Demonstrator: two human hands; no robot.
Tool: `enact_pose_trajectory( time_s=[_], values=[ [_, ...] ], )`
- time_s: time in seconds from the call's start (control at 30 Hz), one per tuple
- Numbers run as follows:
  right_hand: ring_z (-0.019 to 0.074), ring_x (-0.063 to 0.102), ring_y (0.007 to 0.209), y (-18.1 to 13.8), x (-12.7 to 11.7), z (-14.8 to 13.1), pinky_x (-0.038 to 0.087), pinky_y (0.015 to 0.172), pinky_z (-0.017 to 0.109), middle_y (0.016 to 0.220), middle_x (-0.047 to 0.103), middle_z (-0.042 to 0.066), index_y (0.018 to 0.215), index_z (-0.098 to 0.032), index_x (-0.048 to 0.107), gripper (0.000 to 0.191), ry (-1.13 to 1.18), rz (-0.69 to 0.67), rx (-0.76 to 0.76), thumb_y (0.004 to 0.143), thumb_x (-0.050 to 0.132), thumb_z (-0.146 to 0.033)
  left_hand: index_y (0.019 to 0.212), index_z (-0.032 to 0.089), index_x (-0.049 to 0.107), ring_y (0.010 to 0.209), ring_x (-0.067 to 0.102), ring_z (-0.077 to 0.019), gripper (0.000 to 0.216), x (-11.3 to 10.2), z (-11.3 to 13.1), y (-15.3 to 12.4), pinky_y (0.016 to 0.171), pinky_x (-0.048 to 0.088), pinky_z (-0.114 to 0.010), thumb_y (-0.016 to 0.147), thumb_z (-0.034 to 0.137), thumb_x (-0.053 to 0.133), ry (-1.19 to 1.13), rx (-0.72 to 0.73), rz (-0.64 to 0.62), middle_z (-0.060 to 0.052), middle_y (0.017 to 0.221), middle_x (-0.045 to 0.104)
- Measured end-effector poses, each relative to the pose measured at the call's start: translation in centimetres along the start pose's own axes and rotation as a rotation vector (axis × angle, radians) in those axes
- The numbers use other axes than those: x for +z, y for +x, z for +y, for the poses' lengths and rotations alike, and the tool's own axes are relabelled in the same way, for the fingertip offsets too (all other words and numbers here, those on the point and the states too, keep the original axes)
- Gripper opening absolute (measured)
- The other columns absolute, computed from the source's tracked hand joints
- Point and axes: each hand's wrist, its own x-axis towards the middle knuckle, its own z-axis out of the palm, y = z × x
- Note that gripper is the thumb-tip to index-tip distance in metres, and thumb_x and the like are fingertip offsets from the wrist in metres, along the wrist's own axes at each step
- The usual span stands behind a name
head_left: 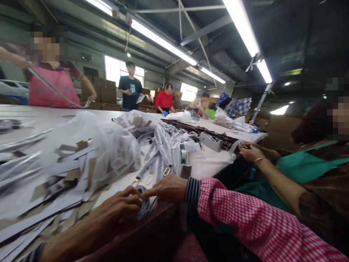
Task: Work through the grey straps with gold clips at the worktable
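Note:
My left hand (122,203) and my right hand (167,188) meet at the near edge of a long white table (207,163). Both pinch a small grey strap piece (144,203) between their fingertips. My right arm wears a red-checked sleeve with a dark striped cuff (193,190). Just beyond my hands lie grey straps with metal clasps (167,170). A clear plastic bag (109,145) filled with strap pieces sits behind my left hand.
Flat grey and brown strips (49,196) are piled at the left. A person in green (305,171) at my right handles dark straps (218,136). A person in pink (49,83) and others stand across the table. Cardboard boxes (103,91) line the back.

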Motion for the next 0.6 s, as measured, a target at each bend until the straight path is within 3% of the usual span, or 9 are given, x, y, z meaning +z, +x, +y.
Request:
enact_pose_trajectory(
  time_s=[0.1, 0.2, 0.3, 0.43, 0.53, 0.6],
  values=[
    [0.0175, 0.066, 0.081, 0.3, -1.1, 1.2, 0.024, 0.059, 0.028, 0.091, 0.074, 0.0, 0.147, -0.037, 0.056, 0.053, 0.063, -0.039, 0.046, 0.097, 0.071, -0.03, 0.107, 0.026, 0.07, 0.133, 0.047, -0.0247, 0.029, -1.4, 0.1, -0.3, 0.116, 0.039, -0.039, 0.093, 0.004, 0.057, -0.055, -0.066, 0.015, -0.005, 0.136, 0.059],
    [0.0159, 0.063, 0.077, 1.6, -1.7, 1.8, 0.028, 0.061, 0.026, 0.086, 0.072, -0.001, 0.138, -0.028, 0.064, 0.053, 0.202, -0.057, 0.018, 0.088, 0.082, -0.034, 0.105, 0.028, 0.073, 0.142, 0.037, -0.0276, 0.028, -3.5, 0.3, -0.2, 0.118, 0.037, -0.04, 0.093, 0.007, 0.061, 0.026, -0.119, -0.044, -0.003, 0.148, 0.053],
    [0.0154, 0.061, 0.077, 3.2, -1.4, 1.5, 0.029, 0.062, 0.025, 0.086, 0.07, -0.001, 0.124, -0.021, 0.069, 0.049, 0.247, -0.027, -0.009, 0.08, 0.088, -0.028, 0.111, 0.028, 0.074, 0.138, 0.043, -0.0297, 0.028, -4.6, 0.9, 0.1, 0.118, 0.038, -0.043, 0.089, 0.012, 0.07, 0.094, -0.168, -0.116, -0.004, 0.148, 0.054],
    [0.013, 0.058, 0.073, 4.0, -0.4, 1.5, 0.032, 0.062, 0.022, 0.083, 0.068, -0.003, 0.108, -0.019, 0.073, 0.037, 0.337, 0.004, 0.017, 0.076, 0.089, -0.024, 0.111, 0.022, 0.074, 0.12, 0.053, -0.0343, 0.026, -2.8, 2.6, 1.9, 0.108, 0.044, -0.049, 0.087, 0.031, 0.077, 0.218, -0.363, -0.074, -0.012, 0.126, 0.064],
    [0.0113, 0.057, 0.071, 3.6, 0.0, 2.1, 0.033, 0.063, 0.022, 0.08, 0.064, -0.004, 0.106, -0.017, 0.073, 0.031, 0.425, 0.041, 0.015, 0.079, 0.087, -0.024, 0.117, 0.022, 0.071, 0.117, 0.053, -0.033, 0.024, -0.6, 3.6, 3.3, 0.108, 0.041, -0.051, 0.094, 0.025, 0.065, 0.235, -0.442, 0.008, -0.013, 0.134, 0.061],
    [0.0108, 0.056, 0.07, 3.2, -0.1, 2.5, 0.034, 0.063, 0.021, 0.079, 0.063, -0.005, 0.111, -0.018, 0.073, 0.034, 0.457, 0.029, -0.016, 0.08, 0.086, -0.023, 0.114, 0.024, 0.072, 0.113, 0.054, -0.0306, 0.023, -0.2, 3.6, 3.5, 0.106, 0.041, -0.049, 0.095, 0.02, 0.06, 0.185, -0.421, -0.014, -0.01, 0.137, 0.061]
  ],
)
